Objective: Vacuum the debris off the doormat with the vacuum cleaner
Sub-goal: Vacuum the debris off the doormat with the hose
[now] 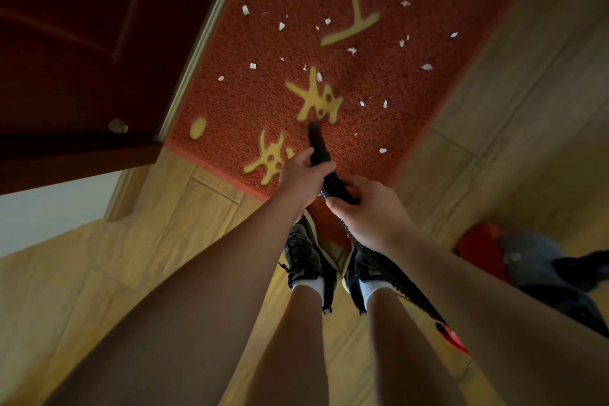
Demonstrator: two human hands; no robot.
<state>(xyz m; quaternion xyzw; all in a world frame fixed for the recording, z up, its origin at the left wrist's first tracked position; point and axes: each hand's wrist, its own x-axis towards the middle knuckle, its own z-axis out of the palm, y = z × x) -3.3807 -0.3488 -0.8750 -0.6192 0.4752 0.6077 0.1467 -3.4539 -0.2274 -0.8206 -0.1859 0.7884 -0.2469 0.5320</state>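
Both hands are wrapped round the nozzle [317,146], left hand [301,176] in front and right hand [370,209] behind. It points to about 12 o'clock, tip low over the mat [250,102]. The scraps [427,67] lie past the tip, from 11 to 2 o'clock, so I'd say push forward.

The left hand [301,175] and right hand [369,208] are bare, as are the forearms [230,267] and lower legs [290,356]. White ankle socks [308,290] sit in black lace-up sneakers [303,254] with pale yellowish soles and grey panels
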